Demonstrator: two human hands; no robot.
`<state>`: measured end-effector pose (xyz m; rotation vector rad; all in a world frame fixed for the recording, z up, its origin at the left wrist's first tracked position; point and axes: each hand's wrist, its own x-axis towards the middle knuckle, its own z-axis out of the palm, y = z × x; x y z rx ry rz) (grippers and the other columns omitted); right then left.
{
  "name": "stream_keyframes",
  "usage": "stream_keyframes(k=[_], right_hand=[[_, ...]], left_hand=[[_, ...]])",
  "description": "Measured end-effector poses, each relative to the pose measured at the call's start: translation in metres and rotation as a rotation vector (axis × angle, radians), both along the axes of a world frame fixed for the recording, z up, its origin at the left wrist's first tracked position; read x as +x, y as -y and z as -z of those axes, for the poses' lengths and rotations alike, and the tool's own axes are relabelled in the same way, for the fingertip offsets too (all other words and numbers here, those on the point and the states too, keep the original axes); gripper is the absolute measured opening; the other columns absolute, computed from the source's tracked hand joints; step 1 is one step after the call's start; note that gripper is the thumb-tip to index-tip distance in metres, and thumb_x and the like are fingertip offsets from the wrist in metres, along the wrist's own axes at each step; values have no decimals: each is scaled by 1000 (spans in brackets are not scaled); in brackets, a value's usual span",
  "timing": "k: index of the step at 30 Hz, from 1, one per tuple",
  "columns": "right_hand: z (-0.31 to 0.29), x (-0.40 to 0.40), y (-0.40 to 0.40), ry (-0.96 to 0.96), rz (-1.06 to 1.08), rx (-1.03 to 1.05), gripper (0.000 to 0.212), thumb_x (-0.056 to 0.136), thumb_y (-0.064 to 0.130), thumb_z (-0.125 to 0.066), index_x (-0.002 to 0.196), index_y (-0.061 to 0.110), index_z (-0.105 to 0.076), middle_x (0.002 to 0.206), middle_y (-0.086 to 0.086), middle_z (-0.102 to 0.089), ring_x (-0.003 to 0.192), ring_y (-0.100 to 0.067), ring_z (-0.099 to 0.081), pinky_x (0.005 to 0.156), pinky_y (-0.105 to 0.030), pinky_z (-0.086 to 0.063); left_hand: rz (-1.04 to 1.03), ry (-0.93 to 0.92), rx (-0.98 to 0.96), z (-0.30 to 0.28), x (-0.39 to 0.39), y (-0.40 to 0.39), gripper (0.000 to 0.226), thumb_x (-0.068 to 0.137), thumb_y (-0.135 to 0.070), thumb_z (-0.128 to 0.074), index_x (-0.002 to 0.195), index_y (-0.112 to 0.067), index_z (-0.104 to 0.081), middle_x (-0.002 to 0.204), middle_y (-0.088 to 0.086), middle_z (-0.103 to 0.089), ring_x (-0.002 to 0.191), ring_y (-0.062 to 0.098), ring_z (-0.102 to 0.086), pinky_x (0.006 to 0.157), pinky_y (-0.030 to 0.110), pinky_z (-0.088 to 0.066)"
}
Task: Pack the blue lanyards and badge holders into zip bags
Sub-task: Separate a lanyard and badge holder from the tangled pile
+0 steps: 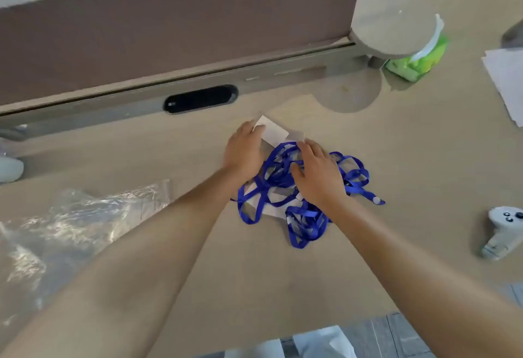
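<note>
A tangled heap of blue lanyards [305, 213] with clear badge holders lies in the middle of the desk. My left hand [244, 153] rests on the heap's left edge, its fingertips touching a white badge holder [273, 131] at the far side. My right hand [319, 173] lies flat on top of the lanyards, fingers spread. Neither hand visibly grips anything. A pile of clear zip bags [70, 224] lies at the left of the desk.
A grey partition [169, 32] runs along the back with a black cable slot [201, 99]. A green wipes pack [416, 57] and a round stand sit back right, white papers [506, 80] far right, a white controller [503, 230] at right.
</note>
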<state>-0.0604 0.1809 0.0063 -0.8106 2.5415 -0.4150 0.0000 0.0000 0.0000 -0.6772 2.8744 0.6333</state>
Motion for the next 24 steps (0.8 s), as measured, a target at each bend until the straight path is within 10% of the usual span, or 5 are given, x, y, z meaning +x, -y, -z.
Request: stream_keyframes(k=[10, 24], right_hand=[[39, -5, 22, -58, -11, 21, 51, 104, 31, -48, 153, 15, -42, 167, -5, -29, 156, -25, -23, 121, -44, -29], [33, -7, 21, -16, 3, 0, 54, 103, 34, -51, 152, 15, -41, 163, -2, -35, 150, -25, -32, 120, -45, -35]], left_hand=[[211, 29, 30, 45, -22, 26, 64, 92, -19, -63, 151, -13, -40, 165, 7, -20, 146, 30, -30, 115, 41, -34], [460, -51, -368, 33, -9, 42, 32, 93, -37, -57, 105, -10, -67, 105, 9, -68, 104, 31, -61, 91, 43, -48]])
